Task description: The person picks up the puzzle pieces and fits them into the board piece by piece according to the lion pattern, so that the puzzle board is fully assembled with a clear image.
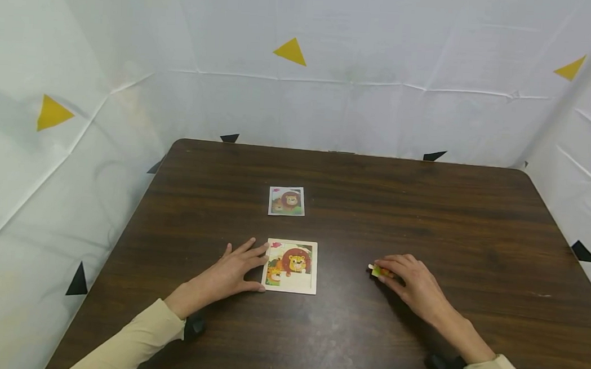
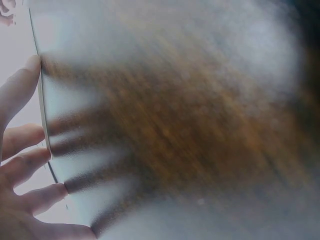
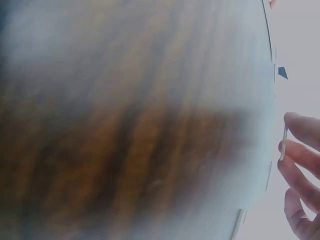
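Note:
A square wooden jigsaw puzzle (image 1: pixel 289 290) with a lion picture lies on the table. Its lower right portion shows bare pale wood. My left hand (image 1: pixel 234 270) has its fingers spread, with thumb and fingertips at the puzzle's left edge. To the right of the puzzle, my right hand (image 1: pixel 418 285) pinches a small puzzle piece (image 1: pixel 376 271) between thumb and fingers. Green and orange show on the piece, partly covered by the fingers. Seen edge-on in the right wrist view, the piece (image 3: pixel 284 140) is a thin pale strip between the fingertips.
Behind the puzzle, a small picture card (image 1: pixel 286 212) shows a similar lion scene. The dark wood-grain table (image 1: pixel 456 217) has rounded far corners. White sheeting (image 1: pixel 360 115) with yellow and black triangles surrounds it at the back and sides.

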`<state>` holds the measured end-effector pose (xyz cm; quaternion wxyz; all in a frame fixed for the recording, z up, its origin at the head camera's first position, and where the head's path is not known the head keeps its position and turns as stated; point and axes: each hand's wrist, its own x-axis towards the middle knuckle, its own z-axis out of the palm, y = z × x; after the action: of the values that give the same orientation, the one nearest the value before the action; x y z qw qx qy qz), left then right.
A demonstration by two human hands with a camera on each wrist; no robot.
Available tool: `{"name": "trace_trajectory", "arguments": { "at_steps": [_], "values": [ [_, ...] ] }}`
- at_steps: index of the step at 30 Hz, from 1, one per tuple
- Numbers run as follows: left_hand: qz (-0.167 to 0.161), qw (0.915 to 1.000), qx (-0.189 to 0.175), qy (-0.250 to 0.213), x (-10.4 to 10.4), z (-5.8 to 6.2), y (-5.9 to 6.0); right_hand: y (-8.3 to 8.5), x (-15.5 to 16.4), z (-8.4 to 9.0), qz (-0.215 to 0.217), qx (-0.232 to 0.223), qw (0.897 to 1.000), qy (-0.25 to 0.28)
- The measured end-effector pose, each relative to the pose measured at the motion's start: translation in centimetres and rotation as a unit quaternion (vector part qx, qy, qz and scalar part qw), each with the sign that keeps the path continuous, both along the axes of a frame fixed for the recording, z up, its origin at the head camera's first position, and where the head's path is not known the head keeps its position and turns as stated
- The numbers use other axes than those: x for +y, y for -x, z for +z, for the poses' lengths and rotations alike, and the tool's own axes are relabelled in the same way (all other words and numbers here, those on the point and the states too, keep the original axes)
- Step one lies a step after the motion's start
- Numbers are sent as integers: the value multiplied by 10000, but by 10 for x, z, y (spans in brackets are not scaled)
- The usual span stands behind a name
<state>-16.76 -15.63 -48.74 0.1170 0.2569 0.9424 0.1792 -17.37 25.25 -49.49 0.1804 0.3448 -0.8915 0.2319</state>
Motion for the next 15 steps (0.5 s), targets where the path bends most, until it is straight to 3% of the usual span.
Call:
{"name": "trace_trajectory", "arguments": {
  "at_steps": [15],
  "values": [
    [7,10000,-20,-43,0,0,0,-11,-31,30,405,676,9955,520]
  ]
}}
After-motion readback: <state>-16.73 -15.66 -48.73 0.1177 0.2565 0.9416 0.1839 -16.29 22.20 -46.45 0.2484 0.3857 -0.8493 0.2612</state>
